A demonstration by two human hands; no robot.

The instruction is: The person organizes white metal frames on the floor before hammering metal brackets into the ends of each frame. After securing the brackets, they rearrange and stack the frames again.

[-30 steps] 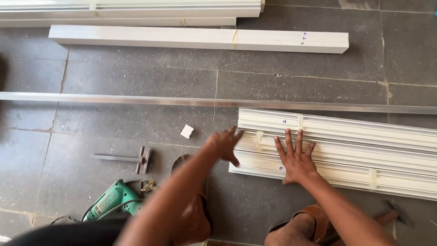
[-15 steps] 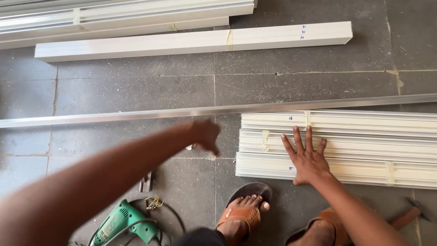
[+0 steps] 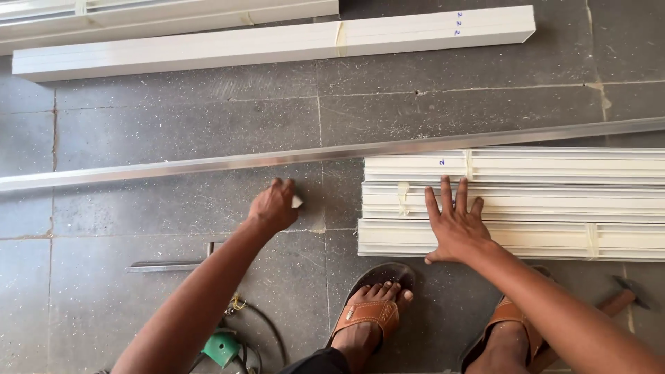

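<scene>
Lying between bundles, metal strip point(image 3: 208, 165), hammer point(image 3: 616, 299) by sandals, green drill point(image 3: 223, 346)

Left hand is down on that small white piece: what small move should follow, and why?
Probably pinch the white piece and lift it: the left hand already covers it on the floor, while the right hand lies flat on the white profiles.
</scene>
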